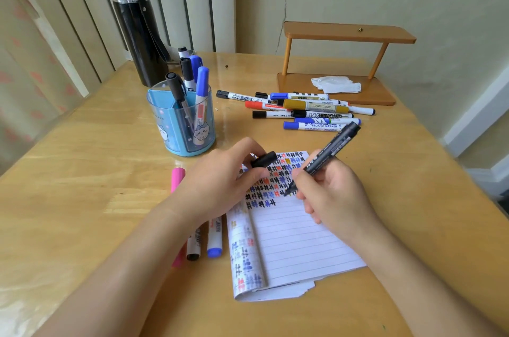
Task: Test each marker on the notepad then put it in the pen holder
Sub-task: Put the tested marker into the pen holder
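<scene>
Black marker [327, 152] is mid-test: the right hand [336, 198] has its fingers curled round the barrel in a writing grip, with the tip touching the notepad [297, 240] at the end of the lowest row of marks. The left hand [220, 179] rests at the pad's upper left corner and pinches the cap [264, 159] between thumb and fingertips.

Rows of black, blue and red marks fill the top of the page, and the lined lower part is bare. Beyond the pad to the left, the holder [181, 121] already has several black and blue markers standing in it. Beyond the pad to the right lies a pile [303, 110] of about ten capped markers, which look to be waiting. Three more [214, 240] lie just left of the pad, partly under the left wrist; I cannot tell whether they have been tested. By my judgement less than half is done. This marker must be capped and dropped in, then the pile worked through.

The way from pad to holder is short and passes over the left hand. The holder has room between its markers. Right of the pad is bare table [413, 198] up to its edge, and there is more left of the three markers.
</scene>
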